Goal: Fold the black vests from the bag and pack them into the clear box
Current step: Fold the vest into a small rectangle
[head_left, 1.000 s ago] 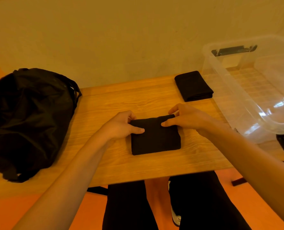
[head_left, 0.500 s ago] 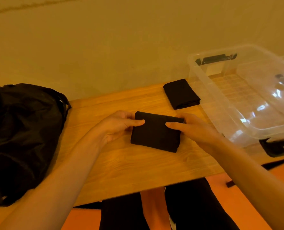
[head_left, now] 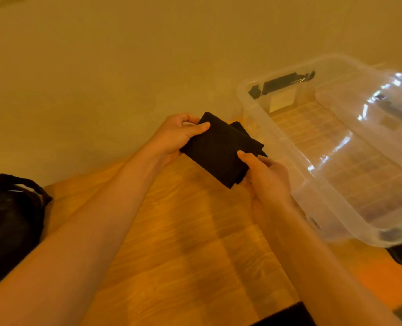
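Black vest (head_left: 221, 151) pinched edgewise by left hand (head_left: 171, 137), right hand (head_left: 268, 182), beside box (head_left: 244, 100).

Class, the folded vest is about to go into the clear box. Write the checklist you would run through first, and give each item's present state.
1. Grip secure: left hand and right hand both pinch the folded vest: ok.
2. Fold holding as a compact square: ok.
3. Clear box open, no lid on: ok.
4. Box floor free of garments: ok.
5. Vest above the box opening: not ok; it is beside the box, over the table.
6. Second vest ready: cannot tell; only a dark corner shows behind.
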A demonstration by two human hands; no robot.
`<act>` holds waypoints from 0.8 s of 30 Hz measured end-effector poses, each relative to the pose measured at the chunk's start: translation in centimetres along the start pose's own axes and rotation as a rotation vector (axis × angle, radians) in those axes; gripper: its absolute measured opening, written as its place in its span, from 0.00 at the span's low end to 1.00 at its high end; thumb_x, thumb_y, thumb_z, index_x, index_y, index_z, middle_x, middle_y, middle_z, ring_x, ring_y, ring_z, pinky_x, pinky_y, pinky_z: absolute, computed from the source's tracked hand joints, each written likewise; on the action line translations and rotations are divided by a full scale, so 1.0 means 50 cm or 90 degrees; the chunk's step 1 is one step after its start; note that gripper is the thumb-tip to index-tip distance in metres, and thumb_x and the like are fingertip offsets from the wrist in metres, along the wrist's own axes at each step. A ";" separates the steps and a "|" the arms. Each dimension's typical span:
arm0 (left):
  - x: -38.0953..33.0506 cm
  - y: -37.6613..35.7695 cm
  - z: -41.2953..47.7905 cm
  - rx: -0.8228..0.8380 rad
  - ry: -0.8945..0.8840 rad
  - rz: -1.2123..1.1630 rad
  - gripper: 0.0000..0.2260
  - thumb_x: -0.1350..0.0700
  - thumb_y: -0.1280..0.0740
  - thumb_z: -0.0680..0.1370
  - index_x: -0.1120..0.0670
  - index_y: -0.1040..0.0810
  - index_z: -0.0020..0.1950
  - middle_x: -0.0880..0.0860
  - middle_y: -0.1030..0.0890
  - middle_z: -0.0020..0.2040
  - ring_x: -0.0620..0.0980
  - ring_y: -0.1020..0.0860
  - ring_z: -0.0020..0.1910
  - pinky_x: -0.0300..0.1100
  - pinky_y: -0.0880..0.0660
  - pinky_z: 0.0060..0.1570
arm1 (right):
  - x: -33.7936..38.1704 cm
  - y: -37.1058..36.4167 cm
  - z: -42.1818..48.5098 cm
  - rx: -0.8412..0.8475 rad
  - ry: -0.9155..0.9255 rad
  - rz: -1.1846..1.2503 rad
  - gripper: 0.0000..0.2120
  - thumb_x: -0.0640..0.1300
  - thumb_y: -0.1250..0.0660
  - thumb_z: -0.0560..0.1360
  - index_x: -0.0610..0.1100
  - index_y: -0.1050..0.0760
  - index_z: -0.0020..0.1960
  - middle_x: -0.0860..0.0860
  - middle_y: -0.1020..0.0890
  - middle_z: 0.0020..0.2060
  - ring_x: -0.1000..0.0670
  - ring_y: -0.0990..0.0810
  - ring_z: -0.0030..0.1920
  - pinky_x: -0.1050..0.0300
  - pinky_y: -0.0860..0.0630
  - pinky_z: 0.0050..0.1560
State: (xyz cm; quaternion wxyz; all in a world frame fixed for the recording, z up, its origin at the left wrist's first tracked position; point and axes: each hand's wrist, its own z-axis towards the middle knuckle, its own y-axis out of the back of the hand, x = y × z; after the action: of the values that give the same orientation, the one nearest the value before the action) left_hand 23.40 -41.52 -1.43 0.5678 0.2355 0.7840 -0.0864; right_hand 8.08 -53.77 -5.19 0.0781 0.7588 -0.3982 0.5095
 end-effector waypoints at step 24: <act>0.047 -0.071 0.144 -0.064 -0.169 0.143 0.15 0.47 0.39 0.85 0.52 0.16 0.58 0.43 0.16 0.52 0.35 0.21 0.52 0.30 0.27 0.54 | -0.009 -0.005 -0.016 -0.181 -0.019 0.098 0.11 0.51 0.26 0.76 0.46 0.22 0.52 0.48 0.16 0.45 0.53 0.14 0.40 0.59 0.17 0.37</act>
State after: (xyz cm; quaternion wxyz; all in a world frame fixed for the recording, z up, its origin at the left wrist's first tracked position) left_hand 27.25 -46.90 -6.55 0.6833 0.2790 0.6746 -0.0132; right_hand 7.61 -52.95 -5.10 0.1394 0.7148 -0.5243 0.4412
